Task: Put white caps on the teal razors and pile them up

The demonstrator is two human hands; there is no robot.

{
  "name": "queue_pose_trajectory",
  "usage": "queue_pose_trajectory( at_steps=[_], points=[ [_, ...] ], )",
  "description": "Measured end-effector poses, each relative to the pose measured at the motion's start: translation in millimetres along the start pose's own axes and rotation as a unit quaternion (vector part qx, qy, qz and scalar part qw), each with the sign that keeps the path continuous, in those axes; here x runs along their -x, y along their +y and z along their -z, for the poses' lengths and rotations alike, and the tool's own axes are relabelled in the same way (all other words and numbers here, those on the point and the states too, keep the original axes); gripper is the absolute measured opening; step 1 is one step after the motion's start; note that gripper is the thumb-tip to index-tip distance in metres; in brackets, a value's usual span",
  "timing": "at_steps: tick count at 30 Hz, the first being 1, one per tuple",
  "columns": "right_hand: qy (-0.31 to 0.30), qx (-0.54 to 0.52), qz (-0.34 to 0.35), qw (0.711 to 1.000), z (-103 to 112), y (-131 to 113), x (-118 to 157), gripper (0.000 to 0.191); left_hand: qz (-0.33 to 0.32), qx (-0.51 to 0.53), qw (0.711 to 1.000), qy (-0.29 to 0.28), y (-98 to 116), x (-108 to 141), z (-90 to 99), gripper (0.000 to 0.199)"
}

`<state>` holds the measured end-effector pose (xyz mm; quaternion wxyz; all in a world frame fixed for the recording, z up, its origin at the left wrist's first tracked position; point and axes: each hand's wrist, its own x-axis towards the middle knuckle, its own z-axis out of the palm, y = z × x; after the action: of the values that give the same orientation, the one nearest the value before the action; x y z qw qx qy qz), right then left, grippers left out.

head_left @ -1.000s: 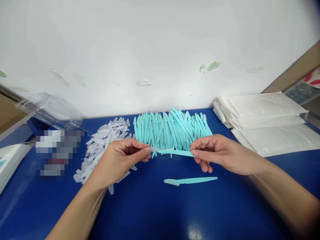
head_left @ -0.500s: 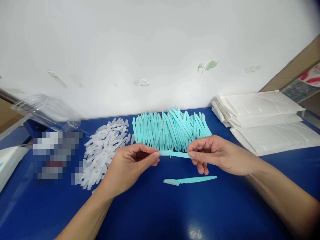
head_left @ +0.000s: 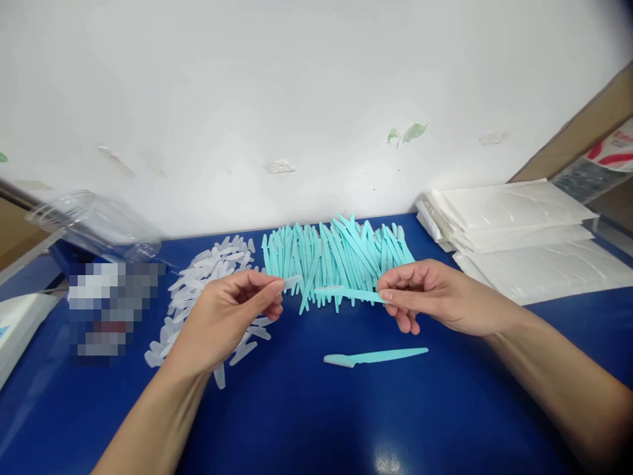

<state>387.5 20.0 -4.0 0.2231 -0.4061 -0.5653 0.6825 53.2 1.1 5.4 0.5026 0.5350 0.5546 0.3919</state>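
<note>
A gap has just been made between the two hands. A moment ago, the front end of the teal eyebrow razor [head_left: 363,295] was met by the left fingers; now the left hand [head_left: 235,313] is seen pulled away to the side. One small clear cap [head_left: 293,282] is pinched between its thumb and finger, with the tip poking out. The back end of the razor is pinched by the right hand [head_left: 432,297], with the other fingers curled loosely. So the cap and the razor are not joined right now. Whether the front end is covered cannot be told.

Two razors can be counted outside the pile: the held one, above the worktop [head_left: 297,422], and one lone razor [head_left: 380,356] lying flat nearer the front. Behind them, a pile of teal razors [head_left: 326,264] is spread out, with dozens in it, too jumbled to be counted. One cap is held, and many more are heaped in the pile of clear caps [head_left: 190,280], partly hidden by the left hand. At least three white packets [head_left: 519,206] are stacked at the right.
</note>
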Motion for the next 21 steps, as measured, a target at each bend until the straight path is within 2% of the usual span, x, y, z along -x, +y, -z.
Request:
queue_pose_trajectory(
  at_steps=[3,6,17,19,21],
  points=[
    [-0.007,0.020,-0.010,1.000,-2.6,-3.0,0.6,0.032,0.089,0.106,0.989,-0.059,0.3,-2.4,-6.9,0.033],
    [-0.008,0.023,-0.020,1.000,-4.7,-3.8,0.4,0.032,0.126,0.121,0.981,-0.080,2.3,-1.7,-13.9,0.037],
    [-0.020,0.009,-0.044,0.999,-7.7,-3.1,0.1,0.027,0.124,0.110,0.979,-0.120,-3.6,2.6,-24.1,0.029],
    [-0.029,0.014,-0.055,0.998,-9.7,-3.1,0.0,0.026,0.123,0.083,0.979,-0.139,-5.3,5.2,-28.4,0.025],
    [-0.035,0.043,-0.068,0.996,-12.1,-3.9,0.6,0.026,0.108,0.011,0.980,-0.165,-5.3,8.9,-32.5,0.022]
  ],
)
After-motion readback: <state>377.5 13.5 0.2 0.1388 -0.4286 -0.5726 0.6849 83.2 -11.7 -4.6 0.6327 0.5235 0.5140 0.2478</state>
